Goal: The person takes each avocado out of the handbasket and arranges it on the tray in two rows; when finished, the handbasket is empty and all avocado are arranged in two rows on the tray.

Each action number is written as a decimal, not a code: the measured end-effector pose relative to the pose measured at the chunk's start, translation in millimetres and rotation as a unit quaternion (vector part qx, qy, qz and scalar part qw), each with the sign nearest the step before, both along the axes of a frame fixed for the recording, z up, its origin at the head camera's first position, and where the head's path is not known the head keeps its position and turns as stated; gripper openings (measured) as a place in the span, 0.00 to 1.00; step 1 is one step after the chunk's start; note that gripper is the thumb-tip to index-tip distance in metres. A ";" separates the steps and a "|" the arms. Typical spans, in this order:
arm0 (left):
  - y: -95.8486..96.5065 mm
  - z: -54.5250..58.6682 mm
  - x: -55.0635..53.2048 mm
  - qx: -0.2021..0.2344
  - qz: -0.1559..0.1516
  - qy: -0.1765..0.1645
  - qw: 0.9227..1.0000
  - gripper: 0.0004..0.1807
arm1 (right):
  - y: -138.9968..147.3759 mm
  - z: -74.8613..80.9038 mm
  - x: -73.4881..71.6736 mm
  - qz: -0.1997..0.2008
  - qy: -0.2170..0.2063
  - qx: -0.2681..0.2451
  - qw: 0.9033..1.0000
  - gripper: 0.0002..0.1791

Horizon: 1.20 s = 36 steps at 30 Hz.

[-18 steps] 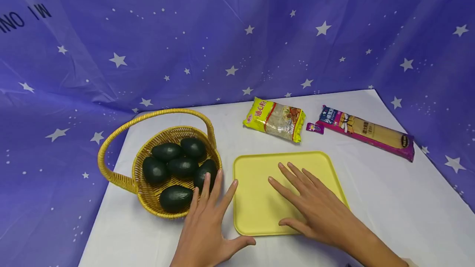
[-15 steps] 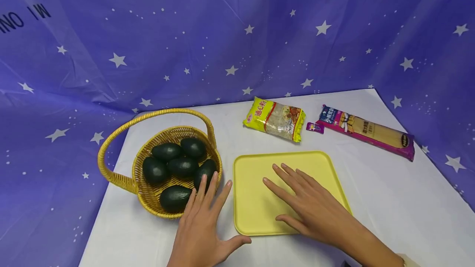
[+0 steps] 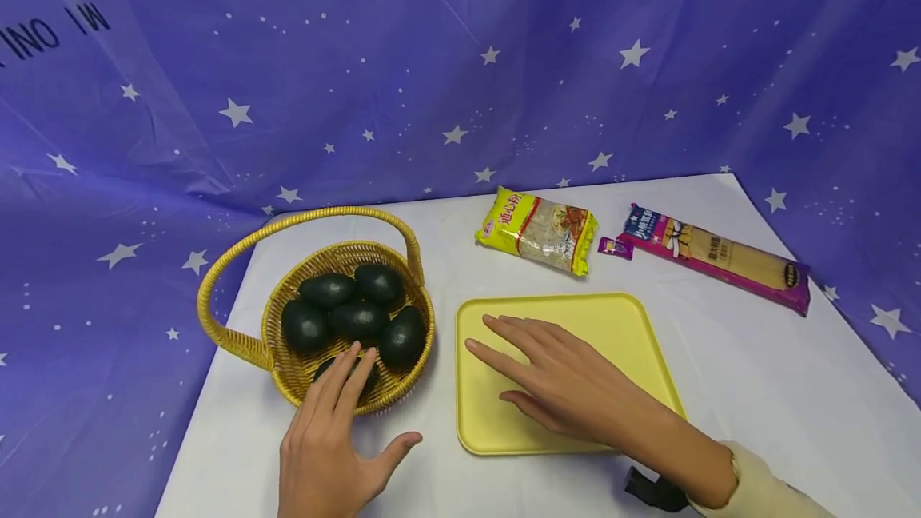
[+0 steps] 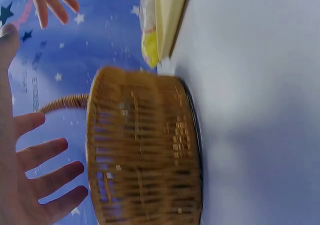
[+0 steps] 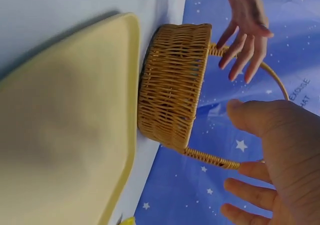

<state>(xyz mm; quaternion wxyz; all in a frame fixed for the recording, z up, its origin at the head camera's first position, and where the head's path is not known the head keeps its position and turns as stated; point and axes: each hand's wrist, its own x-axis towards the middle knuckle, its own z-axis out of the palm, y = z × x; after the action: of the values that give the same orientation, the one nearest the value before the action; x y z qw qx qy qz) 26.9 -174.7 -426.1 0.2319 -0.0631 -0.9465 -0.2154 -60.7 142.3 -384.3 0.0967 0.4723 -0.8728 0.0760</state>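
My left hand (image 3: pixel 332 446) hovers at the near rim of a yellow wicker basket (image 3: pixel 269 314), its fingers spread and thumb held out. Several dark green avocados (image 3: pixel 360 320) lie in the basket, and the nearest one is partly hidden behind my left fingertips. My right hand (image 3: pixel 557 378) is above the left half of a yellow tray (image 3: pixel 626 318), fingers stretched toward the basket and holding nothing. In the left wrist view the basket's woven side (image 4: pixel 142 145) faces the camera, with the left fingers (image 4: pixel 55 185) beside its rim. The right wrist view shows the tray's corner (image 5: pixel 131 22) near the basket's base.
Behind the tray lies a yellow bag of pasta (image 3: pixel 536 230). A small purple sachet (image 3: pixel 615 248) is next to it, then a long purple pack of noodles (image 3: pixel 715 258). A starry purple cloth (image 3: pixel 432 62) hangs behind and beside the white table (image 3: pixel 424 474).
Both hands have moved left, the left one along the basket's near rim and the right one across the tray toward the basket. The head view has shifted slightly.
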 end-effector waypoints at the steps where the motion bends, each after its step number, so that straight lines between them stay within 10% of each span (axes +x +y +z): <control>1: -3.4 -0.6 0.1 0.002 0.005 0.000 1.000 0.61 | -2.7 0.7 -2.3 0.005 -0.002 -0.002 1.000 0.51; 36: -61.9 -33.5 5.1 0.050 0.149 0.011 0.988 0.48 | -98.8 1.7 -50.8 0.108 0.002 0.004 0.994 0.30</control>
<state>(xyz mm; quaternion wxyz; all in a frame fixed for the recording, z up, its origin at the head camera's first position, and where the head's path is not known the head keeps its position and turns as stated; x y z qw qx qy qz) 32.0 -236.6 -459.5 0.2750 0.0877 -0.9308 -0.2243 -111.6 43.5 -382.7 0.0877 0.5640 -0.8170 0.0819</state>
